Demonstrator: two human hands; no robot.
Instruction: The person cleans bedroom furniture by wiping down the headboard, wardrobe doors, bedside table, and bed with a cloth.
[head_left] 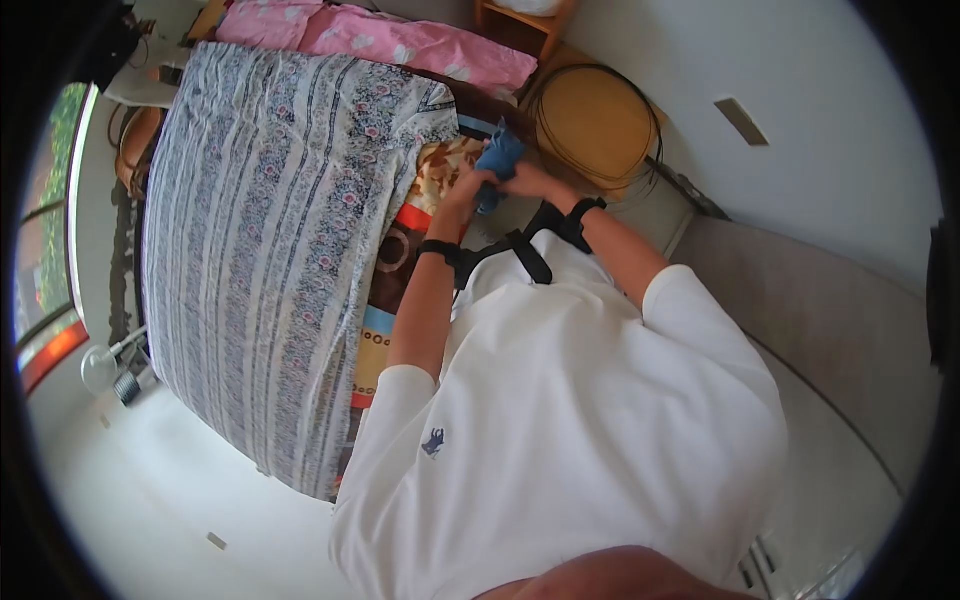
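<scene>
One blue cloth [498, 160] is bunched between both hands above the bed [270, 260] edge. The left hand [468, 190] and the right hand [528, 181] have their fingers closed on it. One striped floral sheet covers the bed; one pink pillow [400, 40] lies at its head. No writing is readable.

Both arms reach forward from short white sleeves, elbows bent, forearms converging; the left hand [468, 186] and right hand [528, 181] meet close together, fingers curled shut in a grip; each wrist wears a dark band with straps running back toward the chest.
</scene>
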